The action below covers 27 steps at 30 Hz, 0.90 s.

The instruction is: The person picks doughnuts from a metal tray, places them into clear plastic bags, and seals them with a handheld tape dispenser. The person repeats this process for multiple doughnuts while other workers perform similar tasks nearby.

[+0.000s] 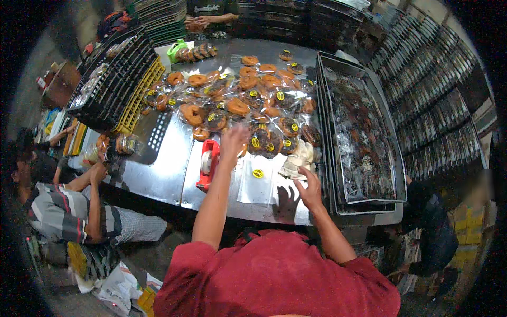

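Observation:
My left hand (234, 139) is over the near edge of a pile of bagged ring doughnuts (237, 107), some plain and some dark-topped, many with yellow stickers. It is blurred, and whether it touches a doughnut I cannot tell. To its left stands a red tape dispenser (206, 165) with a pale roll. Below the pile lie flat clear plastic bags (255, 186) with a yellow sticker. My right hand (310, 188) hovers with fingers apart beside a crumpled cream cloth or glove (299, 160), casting a shadow on the metal table; nothing shows in it.
Stacked metal trays (366, 202) with dark residue stand at the right. Black and yellow crates (138, 95) are piled at the left. A green tape dispenser (174, 50) sits near a row of bagged doughnuts (196, 52). A seated person (71, 214) works at left; another person's hands (202, 21) are across the table.

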Available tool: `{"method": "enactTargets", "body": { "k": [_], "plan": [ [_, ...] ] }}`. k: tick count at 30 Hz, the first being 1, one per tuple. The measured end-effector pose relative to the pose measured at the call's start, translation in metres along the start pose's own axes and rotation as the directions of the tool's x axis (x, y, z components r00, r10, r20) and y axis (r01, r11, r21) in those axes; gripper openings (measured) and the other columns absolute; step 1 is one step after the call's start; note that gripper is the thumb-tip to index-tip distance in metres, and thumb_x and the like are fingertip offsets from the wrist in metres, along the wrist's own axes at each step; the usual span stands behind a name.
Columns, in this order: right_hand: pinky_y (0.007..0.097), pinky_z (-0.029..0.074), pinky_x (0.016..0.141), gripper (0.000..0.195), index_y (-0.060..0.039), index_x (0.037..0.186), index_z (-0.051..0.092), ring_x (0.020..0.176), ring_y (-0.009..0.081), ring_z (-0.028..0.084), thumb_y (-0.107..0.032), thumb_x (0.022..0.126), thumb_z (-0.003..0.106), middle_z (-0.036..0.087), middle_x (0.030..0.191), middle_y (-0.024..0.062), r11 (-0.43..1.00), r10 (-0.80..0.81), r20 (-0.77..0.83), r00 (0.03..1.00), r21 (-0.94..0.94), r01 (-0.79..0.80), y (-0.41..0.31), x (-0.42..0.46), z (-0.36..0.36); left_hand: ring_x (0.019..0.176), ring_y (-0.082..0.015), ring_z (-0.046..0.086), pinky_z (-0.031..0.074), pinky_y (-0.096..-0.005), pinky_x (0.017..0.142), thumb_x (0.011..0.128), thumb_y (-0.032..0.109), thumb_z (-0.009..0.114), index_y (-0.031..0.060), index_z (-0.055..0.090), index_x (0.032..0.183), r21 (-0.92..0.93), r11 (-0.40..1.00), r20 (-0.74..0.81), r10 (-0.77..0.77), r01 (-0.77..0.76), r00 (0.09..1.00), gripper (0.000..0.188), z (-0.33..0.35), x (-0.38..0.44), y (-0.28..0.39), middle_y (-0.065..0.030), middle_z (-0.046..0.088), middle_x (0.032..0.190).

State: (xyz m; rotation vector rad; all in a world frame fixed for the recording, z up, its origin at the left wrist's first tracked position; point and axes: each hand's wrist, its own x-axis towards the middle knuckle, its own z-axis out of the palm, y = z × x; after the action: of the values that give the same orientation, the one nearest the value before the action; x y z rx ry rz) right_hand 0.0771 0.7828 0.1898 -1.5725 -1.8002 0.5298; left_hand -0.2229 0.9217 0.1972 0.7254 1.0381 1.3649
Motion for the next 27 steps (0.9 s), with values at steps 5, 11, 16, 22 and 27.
{"method": "enactTargets", "body": {
  "k": [5,11,16,22,27],
  "plan": [
    [0.0464,0.045,0.096,0.044,-0.0087,0.122,0.065,0.107,0.0356,0.060,-0.024,0.081,0.074,0.067,0.114,0.0160,0.995,0.081,0.038,0.996,-0.059,-0.079,0.038,-0.012,0.015,0.079,-0.0303,0.068,0.051,-0.0391,0.072,0.081,0.025,0.078,0.0009,0.066,0.109,0.995,0.095,-0.022,0.455,-0.024,0.890,0.039,-0.058,-0.109,-0.103,-0.0166,0.070,0.085],
    [0.0457,0.046,0.092,0.042,-0.0091,0.119,0.063,0.102,0.0371,0.058,-0.023,0.081,0.074,0.064,0.103,0.0161,0.918,-0.040,-0.184,0.982,-0.395,-0.037,0.084,0.041,0.069,0.078,-0.0324,0.068,0.051,-0.0402,0.070,0.080,0.021,0.079,-0.0008,0.067,0.099,0.875,0.454,-0.267,0.171,0.165,0.948,0.032,-0.058,-0.110,-0.106,-0.0175,0.069,0.078],
    [0.0456,0.052,0.076,0.014,-0.0052,0.088,0.069,0.081,0.0357,0.065,-0.017,0.081,0.071,0.065,0.080,0.0140,0.952,-0.080,0.009,0.997,-0.296,0.079,0.108,0.063,0.071,0.076,-0.0369,0.067,0.049,-0.0456,0.071,0.090,0.021,0.065,-0.0019,0.065,0.092,0.963,0.271,-0.075,0.240,0.007,0.968,0.023,-0.070,-0.117,-0.096,-0.0209,0.067,0.074],
    [0.0484,0.054,0.074,0.021,-0.0113,0.101,0.072,0.086,0.0358,0.068,-0.024,0.085,0.067,0.066,0.089,0.0150,0.897,0.017,0.082,0.997,-0.441,0.021,0.055,0.061,0.070,0.072,-0.0357,0.063,0.047,-0.0484,0.071,0.096,0.022,0.057,-0.0029,0.064,0.087,0.908,0.414,-0.167,0.502,-0.065,0.849,0.027,-0.139,-0.124,-0.149,-0.0188,0.064,0.073],
    [0.0472,0.055,0.076,0.029,-0.0227,0.111,0.072,0.087,0.0355,0.067,-0.021,0.082,0.071,0.065,0.093,0.0137,0.940,0.182,0.009,0.983,-0.295,-0.171,0.094,0.056,0.080,0.073,-0.0187,0.063,0.049,-0.0316,0.066,0.099,0.024,0.059,0.0044,0.061,0.097,0.075,0.949,-0.204,-0.285,0.305,0.937,0.020,-0.043,-0.116,-0.087,-0.0085,0.066,0.084]
  ]
}}
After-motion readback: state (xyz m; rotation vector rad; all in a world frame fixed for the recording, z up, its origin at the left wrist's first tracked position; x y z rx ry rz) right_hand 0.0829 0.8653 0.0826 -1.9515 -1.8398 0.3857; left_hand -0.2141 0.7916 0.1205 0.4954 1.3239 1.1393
